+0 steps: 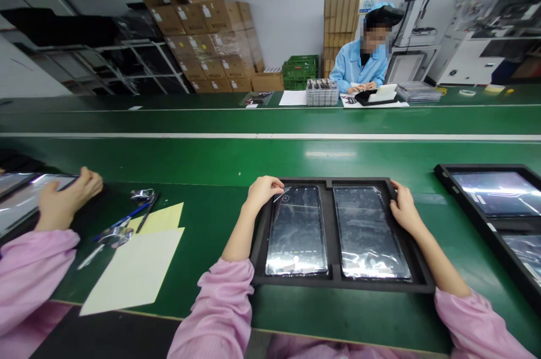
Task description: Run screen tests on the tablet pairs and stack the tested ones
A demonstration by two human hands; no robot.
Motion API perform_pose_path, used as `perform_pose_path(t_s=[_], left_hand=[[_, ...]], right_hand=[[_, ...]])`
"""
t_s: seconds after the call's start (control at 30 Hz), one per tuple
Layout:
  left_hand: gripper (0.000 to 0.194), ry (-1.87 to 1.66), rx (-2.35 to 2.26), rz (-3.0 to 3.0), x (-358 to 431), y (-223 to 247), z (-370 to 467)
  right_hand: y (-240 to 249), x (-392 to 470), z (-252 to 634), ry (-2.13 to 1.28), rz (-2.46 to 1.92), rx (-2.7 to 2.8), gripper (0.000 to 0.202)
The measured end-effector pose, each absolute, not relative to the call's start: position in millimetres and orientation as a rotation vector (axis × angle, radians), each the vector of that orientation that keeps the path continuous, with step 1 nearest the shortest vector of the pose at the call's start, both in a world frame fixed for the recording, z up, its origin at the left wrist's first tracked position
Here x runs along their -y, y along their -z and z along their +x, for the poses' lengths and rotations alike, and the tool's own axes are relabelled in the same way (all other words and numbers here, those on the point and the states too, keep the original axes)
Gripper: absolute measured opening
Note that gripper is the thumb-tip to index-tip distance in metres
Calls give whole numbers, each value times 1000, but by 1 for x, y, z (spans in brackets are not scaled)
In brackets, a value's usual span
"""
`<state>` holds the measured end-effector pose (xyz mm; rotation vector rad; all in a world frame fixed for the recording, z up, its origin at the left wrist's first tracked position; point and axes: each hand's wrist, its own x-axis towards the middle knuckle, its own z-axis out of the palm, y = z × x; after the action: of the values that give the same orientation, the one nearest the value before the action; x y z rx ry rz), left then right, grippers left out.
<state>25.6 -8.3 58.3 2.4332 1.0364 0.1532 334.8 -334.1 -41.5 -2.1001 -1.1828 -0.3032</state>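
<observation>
A black foam tray [330, 229] lies in front of me on the green bench, with two compartments side by side. Each holds a dark-screened tablet under clear film: the left tablet [297, 229] and the right tablet [371, 232]. My left hand [262, 193] grips the tray's far left corner, its fingertips close to the left tablet's top corner. On the other side, my right hand [404, 207] is closed around the tray's upper right edge. The undersides of both grips are hidden.
Papers [137, 269], pens [147, 212] and a shiny tape dispenser [116, 235] lie at left. Beyond them a co-worker's hand [70, 195] touches another tray. A second tablet tray [469, 204] sits at right. Across the belt [211, 156], a person in blue [359, 63] works.
</observation>
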Motion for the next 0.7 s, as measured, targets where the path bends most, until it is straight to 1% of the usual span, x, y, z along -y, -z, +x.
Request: perform_pose_path(t_s=[0.17,0.43,0.57,0.7], left_hand=[[4,-134,-999,2433,6,-63,20],[12,-196,-938,2434,1,-63,16],[12,-218,-888,2382,-1,-58,16],[22,-256,-886,2339,-4,-55,16]], right_hand=[[41,334,335,290,-2110,1177,59],[45,335,338,267,-2115,1182,61],[44,335,337,269,-2113,1174,61],[42,335,336,256,-2104,1177,63]])
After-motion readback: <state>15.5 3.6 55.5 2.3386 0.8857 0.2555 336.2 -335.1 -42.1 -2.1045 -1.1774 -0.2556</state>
